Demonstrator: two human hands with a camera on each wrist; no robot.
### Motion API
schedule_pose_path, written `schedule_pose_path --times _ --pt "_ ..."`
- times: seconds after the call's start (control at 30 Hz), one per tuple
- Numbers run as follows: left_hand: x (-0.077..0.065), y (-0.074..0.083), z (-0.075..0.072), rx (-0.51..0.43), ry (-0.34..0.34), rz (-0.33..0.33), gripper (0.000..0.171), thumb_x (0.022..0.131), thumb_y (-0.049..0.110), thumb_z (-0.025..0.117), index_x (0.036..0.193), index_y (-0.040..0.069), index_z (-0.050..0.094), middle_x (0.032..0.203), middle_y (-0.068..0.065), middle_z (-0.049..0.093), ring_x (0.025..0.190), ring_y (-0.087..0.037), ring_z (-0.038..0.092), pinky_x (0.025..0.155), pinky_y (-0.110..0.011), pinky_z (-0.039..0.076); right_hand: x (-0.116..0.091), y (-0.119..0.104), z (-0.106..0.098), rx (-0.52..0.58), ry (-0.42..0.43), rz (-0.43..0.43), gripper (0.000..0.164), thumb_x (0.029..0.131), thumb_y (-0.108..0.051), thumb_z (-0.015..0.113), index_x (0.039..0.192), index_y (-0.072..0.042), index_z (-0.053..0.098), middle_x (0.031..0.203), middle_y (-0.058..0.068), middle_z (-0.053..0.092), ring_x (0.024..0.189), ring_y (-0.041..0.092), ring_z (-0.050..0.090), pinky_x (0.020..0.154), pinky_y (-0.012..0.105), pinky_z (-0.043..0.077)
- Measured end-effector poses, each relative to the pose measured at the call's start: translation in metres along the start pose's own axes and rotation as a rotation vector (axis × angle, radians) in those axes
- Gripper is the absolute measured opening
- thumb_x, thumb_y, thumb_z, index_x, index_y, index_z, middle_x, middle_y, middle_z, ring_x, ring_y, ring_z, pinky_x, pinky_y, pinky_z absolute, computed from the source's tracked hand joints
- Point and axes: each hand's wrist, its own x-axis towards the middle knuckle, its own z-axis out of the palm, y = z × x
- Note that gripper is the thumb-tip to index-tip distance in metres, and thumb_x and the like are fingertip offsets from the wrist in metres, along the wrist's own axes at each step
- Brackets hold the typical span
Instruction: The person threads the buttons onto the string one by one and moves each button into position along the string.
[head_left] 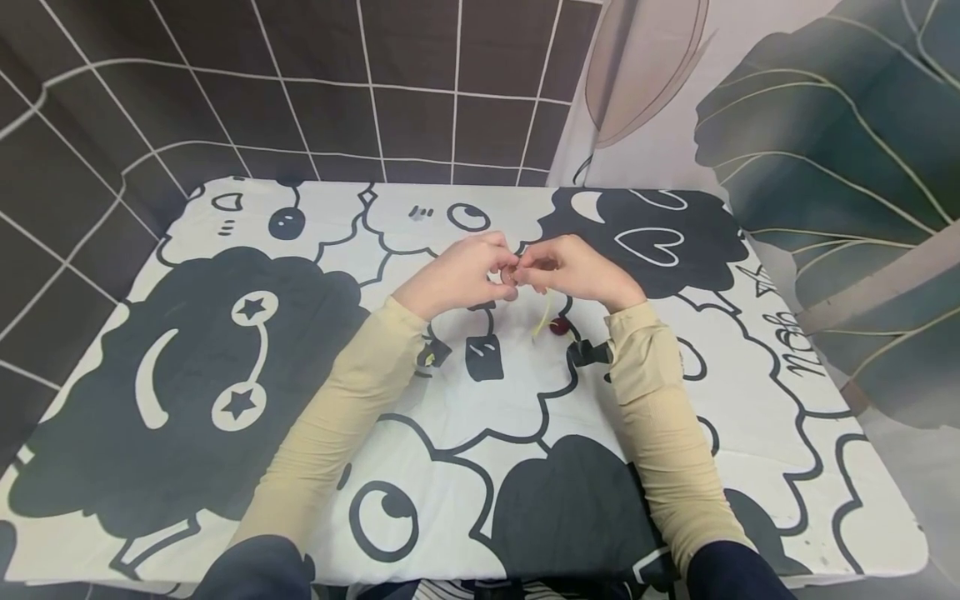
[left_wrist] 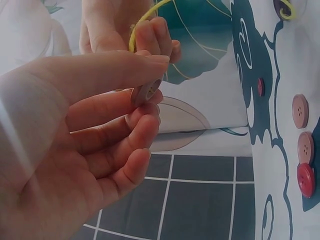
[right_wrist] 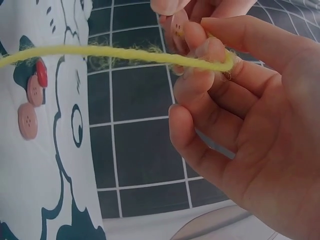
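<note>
Both hands meet above the middle of the patterned cloth. My left hand [head_left: 467, 271] pinches a pinkish-brown button [left_wrist: 148, 91] between thumb and index finger; its holes face the right hand. My right hand [head_left: 576, 268] pinches yellow yarn [right_wrist: 115, 54] near the button [right_wrist: 179, 25], its fingertips close beside the left hand's. Whether the yarn end passes through a hole is hidden by the fingers. A length of yarn [head_left: 542, 317] hangs below the right hand, near a dark red item [head_left: 559, 326] on the cloth.
On the cloth lie two loose pinkish buttons [left_wrist: 300, 111] and a red button [left_wrist: 306, 180] beside them. A smaller red button [left_wrist: 261, 87] lies apart. A dark piece with yellow yarn [left_wrist: 286, 10] shows at the left wrist view's corner. Grid-patterned fabric [head_left: 412, 117] stands behind the table.
</note>
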Motion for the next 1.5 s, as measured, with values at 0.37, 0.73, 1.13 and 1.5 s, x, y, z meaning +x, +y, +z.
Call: schedule_pose_path --times 0.37,0.73,1.13,1.5 --pt "-0.0003 0.0011 -0.0004 0.011 0.003 -0.005 0.02 0.084 0.017 0.07 0.101 0.008 0.071 0.093 -0.007 0.059 0.087 -0.021 0.057 0.077 -0.029 0.045 0.0009 0.0026 0.0006 -0.005 0.004 -0.006 0.011 0.092 -0.011 0.059 0.092 -0.005 0.068 0.063 0.003 0.055 0.058 0.008 0.048 0.054 0.021 0.035" --pt "0.0016 0.0044 -0.0022 0.032 0.005 -0.026 0.023 0.085 0.019 0.071 0.105 0.009 0.07 0.099 -0.007 0.07 0.095 -0.02 0.064 0.087 -0.032 0.049 0.0032 0.0012 0.0021 -0.012 0.041 0.001 0.013 0.091 -0.009 0.057 0.09 -0.005 0.068 0.063 0.0 0.054 0.06 0.013 0.052 0.056 0.021 0.038" --pt "-0.0002 0.0016 -0.0014 0.016 0.09 -0.016 0.026 0.088 0.018 0.069 0.112 0.008 0.069 0.103 -0.007 0.072 0.096 -0.02 0.068 0.086 -0.032 0.053 0.003 -0.0043 0.0036 0.016 0.083 0.023 0.015 0.094 -0.016 0.058 0.086 -0.006 0.064 0.063 0.001 0.054 0.059 0.011 0.048 0.055 0.022 0.035" --pt "-0.0034 0.0015 -0.0055 -0.12 0.127 -0.043 0.034 0.086 0.021 0.073 0.11 0.01 0.051 0.097 -0.006 0.075 0.09 -0.016 0.07 0.079 -0.03 0.053 0.0024 -0.0005 0.0012 0.093 0.071 0.023 0.031 0.101 -0.027 0.047 0.084 -0.006 0.061 0.072 0.002 0.056 0.073 0.019 0.053 0.068 0.028 0.042"
